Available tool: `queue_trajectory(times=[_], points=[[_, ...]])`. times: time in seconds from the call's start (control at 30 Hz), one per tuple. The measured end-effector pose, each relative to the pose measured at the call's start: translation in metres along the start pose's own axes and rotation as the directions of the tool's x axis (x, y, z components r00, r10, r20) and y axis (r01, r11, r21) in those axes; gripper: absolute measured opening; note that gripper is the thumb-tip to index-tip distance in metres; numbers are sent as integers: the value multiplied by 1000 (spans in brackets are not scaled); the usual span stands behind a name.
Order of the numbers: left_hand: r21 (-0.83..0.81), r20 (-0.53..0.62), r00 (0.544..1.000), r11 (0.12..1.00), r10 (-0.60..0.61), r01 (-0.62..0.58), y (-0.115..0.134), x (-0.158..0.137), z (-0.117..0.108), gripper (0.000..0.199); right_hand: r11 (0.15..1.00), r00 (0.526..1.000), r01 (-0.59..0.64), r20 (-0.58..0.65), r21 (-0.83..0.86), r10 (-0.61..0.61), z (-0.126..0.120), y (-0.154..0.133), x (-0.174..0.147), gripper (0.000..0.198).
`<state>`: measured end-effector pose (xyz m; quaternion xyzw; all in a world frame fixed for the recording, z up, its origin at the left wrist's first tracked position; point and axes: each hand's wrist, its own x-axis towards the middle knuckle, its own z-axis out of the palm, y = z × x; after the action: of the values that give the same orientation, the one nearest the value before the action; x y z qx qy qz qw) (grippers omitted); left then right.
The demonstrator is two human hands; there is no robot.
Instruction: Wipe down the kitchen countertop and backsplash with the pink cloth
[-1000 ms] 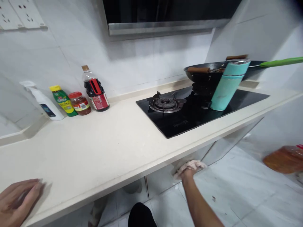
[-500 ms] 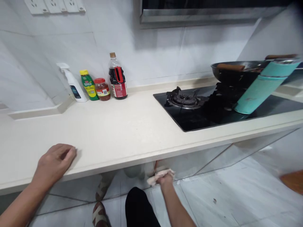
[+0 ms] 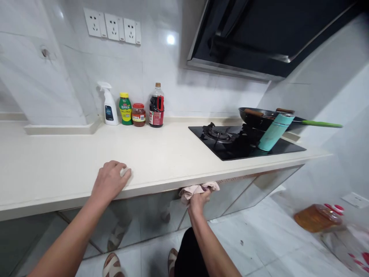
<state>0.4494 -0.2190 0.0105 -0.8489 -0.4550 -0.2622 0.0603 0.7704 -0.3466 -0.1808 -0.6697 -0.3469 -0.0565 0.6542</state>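
My right hand [image 3: 198, 202] grips a pale pinkish cloth [image 3: 192, 192] with dark marks. The bunched cloth lies against the top of the glossy cabinet front [image 3: 201, 209], just under the countertop's edge. On the cream countertop [image 3: 161, 161], near its front edge, rests my left hand [image 3: 112, 177]. Its fingers are loosely bent, the thumb stands apart from them, and nothing is in it.
Along the wall stand a white spray bottle [image 3: 110, 109], a green bottle [image 3: 125, 111], a red-lidded jar [image 3: 138, 116] and a dark sauce bottle [image 3: 156, 111]. The hob [image 3: 227, 150] bears a wok [image 3: 253, 120] and a leaning turquoise flask [image 3: 273, 134]. An oil jug [image 3: 315, 217] lies on the floor.
My right hand has risen with the cloth from low on the cabinet front to just below the countertop. The view has shifted, and my left hand stays on the counter.
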Motion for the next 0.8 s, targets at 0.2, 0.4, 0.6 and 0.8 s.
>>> queue_trajectory(times=[0.2,0.4,0.6,0.8], points=[[-19,45,999,1000,-24,25,6,-1,-4,37,973,972,-2,-231,-229,-52,20,-20,-43,45],[-21,26,998,998,-63,63,8,-6,-2,32,893,918,388,187,-229,-351,73,-72,-123,26],[-47,-88,993,996,-78,74,3,-2,-1,28,568,507,816,605,-108,-613,100,-104,-134,32],[-122,-329,943,989,40,-84,21,-52,0,27,494,496,845,647,-206,-579,34,-67,-69,31]])
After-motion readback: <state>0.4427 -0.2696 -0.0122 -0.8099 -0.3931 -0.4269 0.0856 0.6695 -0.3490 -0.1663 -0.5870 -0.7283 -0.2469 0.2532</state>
